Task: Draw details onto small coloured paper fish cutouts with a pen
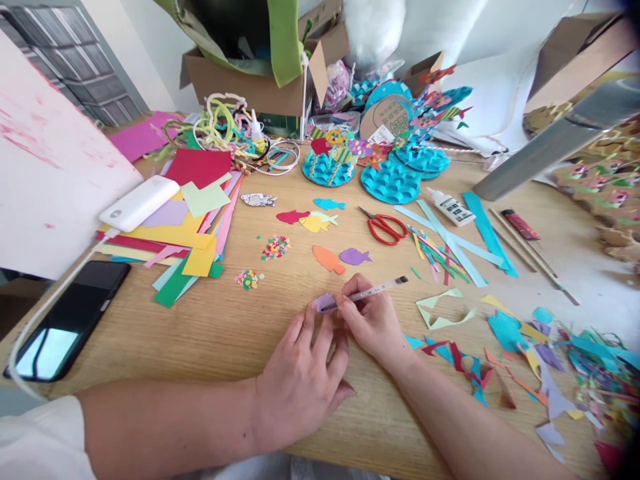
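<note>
Right hand (371, 319): fingers are pinching pen (381, 288), its tip meeting lavender paper (325, 301) | Left hand (307, 377): nearer, fingers are loosely spreading, pressing paper, grasping nothing | Paper: lying just beyond left fingertips, long axis partly hidden

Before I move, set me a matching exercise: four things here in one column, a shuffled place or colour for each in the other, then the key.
Things:
1. Pen
2. Scissors
3. Phone
4. Power bank

Places or colours:
A. On the paper stack
B. Red handles
C. In the right hand
D. Flat on the desk, far left

Pairs: 1-C, 2-B, 3-D, 4-A
</note>
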A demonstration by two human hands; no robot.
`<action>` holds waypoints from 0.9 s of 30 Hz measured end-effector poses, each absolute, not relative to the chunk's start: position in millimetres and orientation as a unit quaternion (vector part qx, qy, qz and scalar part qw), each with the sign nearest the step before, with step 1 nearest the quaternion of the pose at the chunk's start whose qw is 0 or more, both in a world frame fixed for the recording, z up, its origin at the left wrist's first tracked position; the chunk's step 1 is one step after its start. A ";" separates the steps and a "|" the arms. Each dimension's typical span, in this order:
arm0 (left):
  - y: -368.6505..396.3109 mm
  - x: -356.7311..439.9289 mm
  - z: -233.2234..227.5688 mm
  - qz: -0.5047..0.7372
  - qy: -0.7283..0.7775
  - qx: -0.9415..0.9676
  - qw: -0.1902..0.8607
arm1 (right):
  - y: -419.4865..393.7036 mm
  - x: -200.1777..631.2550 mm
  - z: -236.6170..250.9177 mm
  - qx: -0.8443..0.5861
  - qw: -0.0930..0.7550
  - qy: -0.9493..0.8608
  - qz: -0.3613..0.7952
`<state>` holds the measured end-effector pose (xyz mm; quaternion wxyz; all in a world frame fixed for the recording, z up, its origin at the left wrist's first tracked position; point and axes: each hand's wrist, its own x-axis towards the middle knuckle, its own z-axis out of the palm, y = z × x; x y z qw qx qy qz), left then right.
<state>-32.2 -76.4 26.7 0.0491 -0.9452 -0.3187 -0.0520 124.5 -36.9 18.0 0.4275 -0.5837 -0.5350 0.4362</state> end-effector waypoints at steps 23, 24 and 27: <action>-76.4 -33.2 31.9 -0.056 -0.330 -0.942 0.026 | -42.2 123.7 22.9 -0.546 0.607 -0.452 0.359; -76.4 -32.9 32.7 -0.055 -0.330 -0.942 0.025 | -42.3 123.5 23.0 -0.541 0.609 -0.454 0.360; -76.1 -31.8 34.6 -0.046 -0.328 -0.943 0.021 | -42.4 123.8 21.8 -0.534 0.613 -0.457 0.360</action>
